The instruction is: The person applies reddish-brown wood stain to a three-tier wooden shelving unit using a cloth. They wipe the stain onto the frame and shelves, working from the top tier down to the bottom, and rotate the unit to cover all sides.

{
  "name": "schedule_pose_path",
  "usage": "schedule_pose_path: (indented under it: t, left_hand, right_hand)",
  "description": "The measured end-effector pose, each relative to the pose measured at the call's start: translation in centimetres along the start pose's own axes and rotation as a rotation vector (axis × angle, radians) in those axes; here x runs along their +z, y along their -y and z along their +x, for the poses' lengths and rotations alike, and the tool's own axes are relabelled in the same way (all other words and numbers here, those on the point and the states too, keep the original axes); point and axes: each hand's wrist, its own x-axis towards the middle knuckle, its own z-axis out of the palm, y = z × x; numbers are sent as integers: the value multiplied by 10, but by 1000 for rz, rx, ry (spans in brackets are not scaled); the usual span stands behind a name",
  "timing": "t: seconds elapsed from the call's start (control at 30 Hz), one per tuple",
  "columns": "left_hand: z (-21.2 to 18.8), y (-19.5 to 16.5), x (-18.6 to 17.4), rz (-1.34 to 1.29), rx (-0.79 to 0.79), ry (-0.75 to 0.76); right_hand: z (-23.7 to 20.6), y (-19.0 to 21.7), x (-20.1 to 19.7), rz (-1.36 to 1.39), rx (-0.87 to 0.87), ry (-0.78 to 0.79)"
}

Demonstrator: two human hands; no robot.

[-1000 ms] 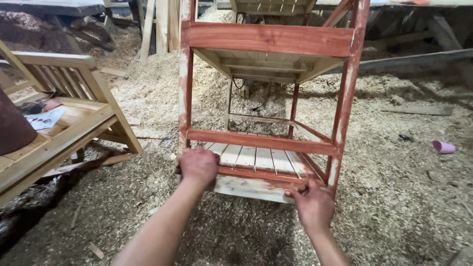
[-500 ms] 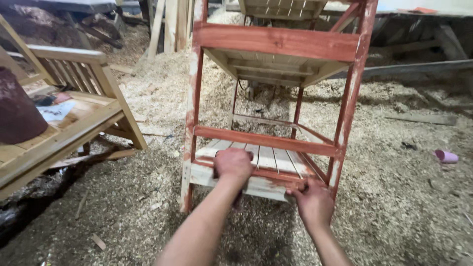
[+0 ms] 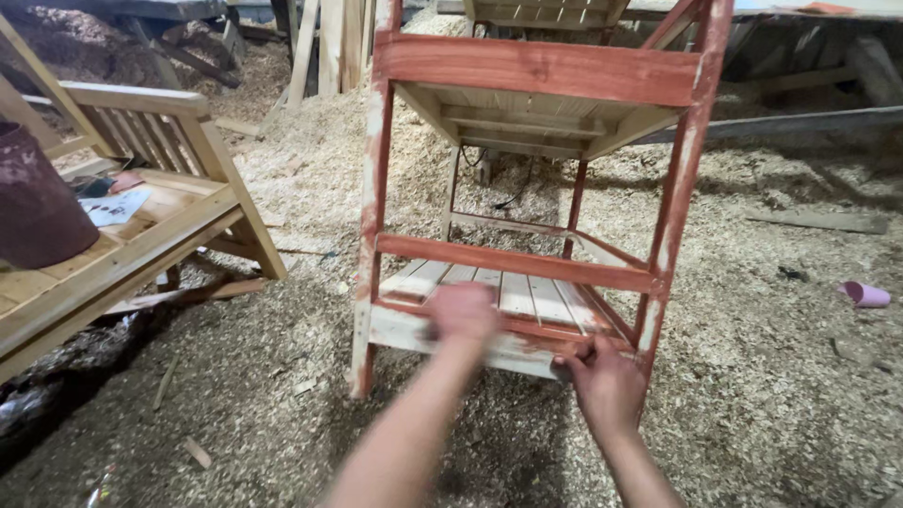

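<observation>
Both my hands are on the red wooden stand (image 3: 527, 188) standing in sawdust (image 3: 282, 414): right hand (image 3: 607, 381) fingers pinching its pale bottom board (image 3: 414, 331), left hand (image 3: 461, 312) blurred, grip unclear. Stiff, probably heavy; I'd grab the rails.

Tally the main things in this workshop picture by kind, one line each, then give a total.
Red-stained wooden frames: 1
Unpainted wooden benches: 1
Pink cups: 1
Dark red buckets: 1
Hands, left hand and right hand: 2
Total: 6
</observation>
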Motion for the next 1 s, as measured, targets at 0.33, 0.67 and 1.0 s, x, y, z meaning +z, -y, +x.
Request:
schedule_pose_path:
  t: [0.33,0.67,1.0]
  left_hand:
    - [5,41,-7,157,154,60]
    - [16,92,-17,42,-146,123]
    - [18,60,19,58,30,161]
  right_hand:
    - [1,-1,1,-62,107,-3]
    - [-1,-13,10,-14,109,39]
    - [-7,-7,8,-52,219,91]
